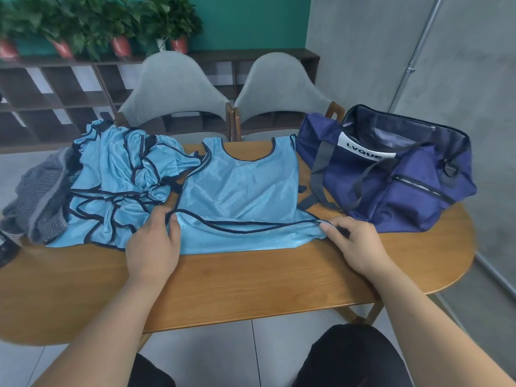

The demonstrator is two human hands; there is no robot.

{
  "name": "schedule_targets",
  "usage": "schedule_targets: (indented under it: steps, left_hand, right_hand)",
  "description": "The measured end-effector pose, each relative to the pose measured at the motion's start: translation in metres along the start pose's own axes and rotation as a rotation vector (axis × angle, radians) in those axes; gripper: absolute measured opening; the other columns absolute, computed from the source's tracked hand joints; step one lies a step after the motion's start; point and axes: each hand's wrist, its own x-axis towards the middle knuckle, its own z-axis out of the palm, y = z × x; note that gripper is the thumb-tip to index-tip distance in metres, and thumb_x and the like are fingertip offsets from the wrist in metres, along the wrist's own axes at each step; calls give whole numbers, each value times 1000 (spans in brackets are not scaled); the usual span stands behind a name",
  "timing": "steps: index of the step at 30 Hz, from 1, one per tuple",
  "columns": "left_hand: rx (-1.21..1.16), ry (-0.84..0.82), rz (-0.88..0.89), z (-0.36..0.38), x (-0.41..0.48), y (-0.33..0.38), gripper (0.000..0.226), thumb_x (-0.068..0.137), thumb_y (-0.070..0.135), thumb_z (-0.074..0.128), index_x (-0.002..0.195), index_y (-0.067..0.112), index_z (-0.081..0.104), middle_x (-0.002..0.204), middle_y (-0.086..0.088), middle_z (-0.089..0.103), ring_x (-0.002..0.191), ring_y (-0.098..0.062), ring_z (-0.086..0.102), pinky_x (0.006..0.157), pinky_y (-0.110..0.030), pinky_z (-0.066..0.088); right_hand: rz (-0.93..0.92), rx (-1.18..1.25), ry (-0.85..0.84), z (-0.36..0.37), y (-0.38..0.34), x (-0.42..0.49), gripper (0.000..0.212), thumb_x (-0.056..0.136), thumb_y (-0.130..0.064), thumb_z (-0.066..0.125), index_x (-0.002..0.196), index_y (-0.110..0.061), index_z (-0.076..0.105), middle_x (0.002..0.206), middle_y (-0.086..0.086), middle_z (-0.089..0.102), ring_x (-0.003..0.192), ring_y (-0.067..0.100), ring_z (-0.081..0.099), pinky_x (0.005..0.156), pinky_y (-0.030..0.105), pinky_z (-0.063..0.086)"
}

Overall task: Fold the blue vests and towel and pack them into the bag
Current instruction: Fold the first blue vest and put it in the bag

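Note:
A light blue vest (240, 188) with dark trim lies spread flat in the middle of the wooden table (251, 283), neck hole facing away from me. My left hand (152, 244) pinches its near left hem corner. My right hand (354, 241) pinches the near right hem corner. A heap of several more blue vests (122, 180) lies crumpled to the left. A grey striped towel (39, 196) is bunched at the far left edge. The navy bag (391, 174) stands unzipped and open at the right.
Two grey chairs (178, 90) stand behind the table. A dark shelf unit (55, 101) with potted plants lines the back wall. A dark object (7, 247) sits at the table's left edge. My knees show below the near edge.

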Motion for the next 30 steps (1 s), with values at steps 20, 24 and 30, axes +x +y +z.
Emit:
schedule_targets:
  steps: [20,24,30]
  left_hand:
    - [-53,-28,-13,-1,0,-1,25,109,30,47,124,12,56,65,-2,58,58,-30,58,51,-38,45]
    - [-303,-31,-105,-10,5,-5,26,109,37,48,125,18,57,87,2,66,79,-23,64,70,-42,53]
    - [-541,17,-208,-54,56,6,9,104,29,65,109,24,71,97,10,69,91,-4,63,84,-27,50]
  right_hand:
    - [30,3,-56,-1,0,5,14,98,-25,72,103,-39,75,98,-22,75,97,2,67,84,21,50]
    - [105,85,-1,-5,-8,12,13,96,-23,76,99,-36,77,94,-22,77,93,-1,71,81,18,52]
    - [122,289,118,-31,-47,53,19,88,-7,81,90,-25,78,90,-10,80,92,15,76,86,31,59]
